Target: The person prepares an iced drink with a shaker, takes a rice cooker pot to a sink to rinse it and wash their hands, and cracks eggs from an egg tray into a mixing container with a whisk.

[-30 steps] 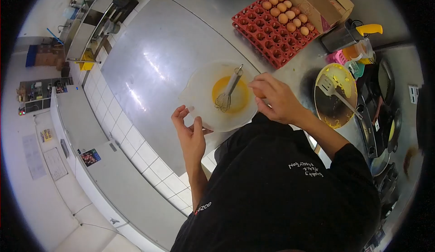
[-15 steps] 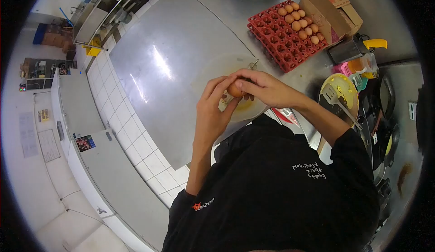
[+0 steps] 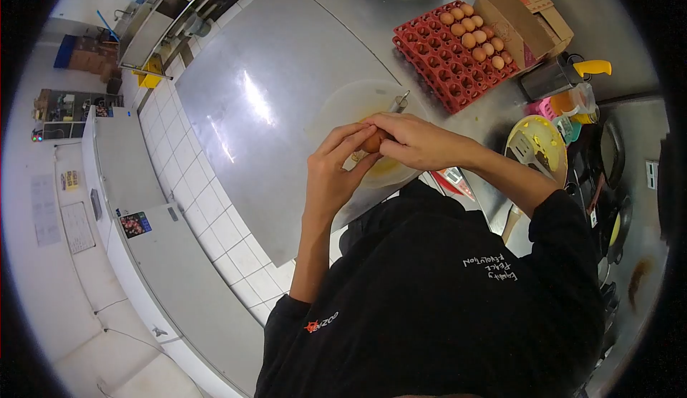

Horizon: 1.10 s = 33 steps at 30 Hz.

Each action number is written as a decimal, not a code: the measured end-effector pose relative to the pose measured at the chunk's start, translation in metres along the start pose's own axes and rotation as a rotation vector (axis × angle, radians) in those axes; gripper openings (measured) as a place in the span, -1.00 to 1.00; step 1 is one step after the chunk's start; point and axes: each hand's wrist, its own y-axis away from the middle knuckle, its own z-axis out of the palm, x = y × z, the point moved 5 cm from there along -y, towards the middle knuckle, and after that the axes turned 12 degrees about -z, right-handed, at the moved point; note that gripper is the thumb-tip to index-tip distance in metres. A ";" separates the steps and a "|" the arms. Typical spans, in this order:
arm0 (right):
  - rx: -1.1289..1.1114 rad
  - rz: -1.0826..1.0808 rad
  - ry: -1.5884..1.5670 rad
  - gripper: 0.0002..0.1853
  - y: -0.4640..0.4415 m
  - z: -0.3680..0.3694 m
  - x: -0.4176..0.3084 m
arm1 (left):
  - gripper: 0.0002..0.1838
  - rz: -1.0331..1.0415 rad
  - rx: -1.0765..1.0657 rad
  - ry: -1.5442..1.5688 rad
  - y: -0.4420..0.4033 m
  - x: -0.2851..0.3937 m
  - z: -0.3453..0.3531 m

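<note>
My left hand [image 3: 338,156] and my right hand [image 3: 413,142] are both closed around one brown egg [image 3: 373,141], fingertips meeting on its shell. Under them stands a wide translucent bowl [image 3: 336,108], with yellowish liquid [image 3: 383,172] partly visible inside. A metal utensil handle [image 3: 401,102] leans over the bowl's far rim; its lower end is hard to make out. Whether the shell is cracked is hidden by my fingers.
A red egg tray [image 3: 433,65] with brown eggs at one end sits beyond my right hand, beside an open cardboard box [image 3: 512,22]. Rightward are a yellow-stained round pan [image 3: 552,137], a slotted spatula [image 3: 522,149] and a yellow-handled container [image 3: 592,69]. A red scale [image 3: 452,181] is near my body.
Both hands have shifted slightly, still around the egg, and the fingers have closed further over it. More of the bowl shows now.
</note>
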 end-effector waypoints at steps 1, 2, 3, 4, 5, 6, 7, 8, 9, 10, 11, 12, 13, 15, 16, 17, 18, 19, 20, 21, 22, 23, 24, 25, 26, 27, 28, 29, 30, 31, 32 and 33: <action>0.006 0.003 0.031 -0.64 0.000 -0.001 -0.001 | -0.48 0.002 0.013 -0.008 0.000 -0.001 0.001; 0.009 0.003 0.031 -0.64 0.000 -0.001 0.000 | -0.48 0.004 0.011 -0.009 0.000 -0.002 0.002; 0.001 -0.008 0.034 -0.64 -0.001 -0.001 0.003 | -0.48 0.006 0.017 -0.023 0.000 -0.002 0.003; -0.008 -0.019 0.035 -0.63 -0.001 -0.001 0.005 | -0.49 0.007 0.025 -0.037 0.001 -0.003 0.004; -0.008 -0.018 0.033 -0.63 -0.001 -0.001 0.007 | -0.49 0.006 0.024 -0.038 0.002 -0.004 0.006; -0.013 -0.019 0.052 -0.62 -0.001 -0.002 0.009 | -0.48 0.011 0.038 -0.035 0.002 -0.005 0.007; -0.018 -0.020 0.071 -0.59 0.000 -0.003 0.011 | -0.47 0.017 0.052 -0.031 0.002 -0.005 0.008; -0.019 -0.019 0.071 -0.59 0.001 -0.005 0.012 | -0.47 0.016 0.053 -0.031 0.002 -0.004 0.008; -0.030 -0.074 0.175 -0.58 0.001 -0.008 0.009 | -0.49 0.017 0.058 -0.050 0.002 -0.003 0.006; -0.041 -0.130 0.278 -0.57 0.002 -0.010 0.005 | -0.51 0.017 0.064 -0.070 0.003 -0.001 0.004; -0.043 -0.131 0.276 -0.57 0.003 -0.011 0.004 | -0.51 0.015 0.065 -0.071 0.002 0.002 0.000; 0.001 -0.232 0.587 -0.54 0.005 -0.014 -0.004 | -0.53 0.086 0.077 -0.237 0.002 0.008 -0.005; 0.048 -0.330 0.897 -0.51 0.007 -0.015 -0.012 | -0.56 0.158 0.085 -0.402 0.003 0.015 -0.009; 0.078 -0.339 0.995 -0.46 0.011 -0.019 -0.018 | -0.59 0.123 0.079 -0.515 0.002 0.021 -0.017; 0.107 -0.352 1.094 -0.39 0.013 -0.022 -0.022 | -0.61 0.089 0.079 -0.627 0.002 0.023 -0.018; 0.111 -0.349 1.092 -0.39 0.014 -0.022 -0.025 | -0.61 0.091 0.074 -0.629 0.001 0.028 -0.018; 0.115 -0.232 0.886 -0.36 0.015 -0.024 -0.024 | -0.61 0.054 0.120 -0.468 0.000 0.032 -0.022; 0.125 -0.112 0.680 -0.33 0.017 -0.026 -0.021 | -0.61 0.021 0.157 -0.304 -0.003 0.034 -0.023; 0.146 -0.093 0.686 -0.33 0.019 -0.027 -0.020 | -0.61 0.037 0.136 -0.296 -0.004 0.035 -0.017; 0.191 -0.189 0.542 -0.34 0.021 -0.028 -0.023 | -0.61 -0.107 0.109 -0.067 -0.008 0.028 -0.013; 0.239 -0.284 0.399 -0.35 0.024 -0.031 -0.026 | -0.60 -0.256 0.072 0.158 -0.012 0.021 -0.007; 0.266 -0.265 0.411 -0.35 0.027 -0.034 -0.029 | -0.55 -0.235 0.043 0.106 -0.019 0.025 -0.002; 0.336 -0.281 0.278 -0.35 0.029 -0.038 -0.034 | -0.55 -0.225 0.014 0.108 -0.028 0.032 0.005; 0.404 -0.301 0.144 -0.36 0.034 -0.045 -0.035 | -0.51 -0.200 0.002 0.103 -0.037 0.041 0.011; 0.426 -0.292 0.149 -0.36 0.042 -0.052 -0.033 | -0.48 -0.176 -0.007 0.097 -0.046 0.050 0.016; 0.468 -0.271 0.080 -0.38 0.050 -0.061 -0.028 | -0.48 -0.170 -0.027 0.096 -0.056 0.058 0.022; 0.507 -0.252 0.010 -0.40 0.057 -0.071 -0.023 | -0.43 -0.112 -0.110 0.002 -0.068 0.069 0.032; 0.524 -0.249 0.011 -0.40 0.065 -0.079 -0.015 | -0.39 -0.053 -0.191 -0.093 -0.079 0.078 0.043; 0.637 -0.225 0.035 -0.42 0.076 -0.092 -0.002 | -0.39 -0.046 -0.205 -0.097 -0.088 0.084 0.051; 0.751 -0.200 0.059 -0.43 0.089 -0.105 0.013 | -0.38 -0.044 -0.193 -0.130 -0.096 0.091 0.060; 0.768 -0.198 0.060 -0.43 0.098 -0.117 0.032 | -0.37 -0.040 -0.182 -0.164 -0.104 0.095 0.068; 0.813 -0.109 0.321 -0.44 0.111 -0.135 0.053 | -0.39 -0.055 -0.213 -0.151 -0.112 0.097 0.074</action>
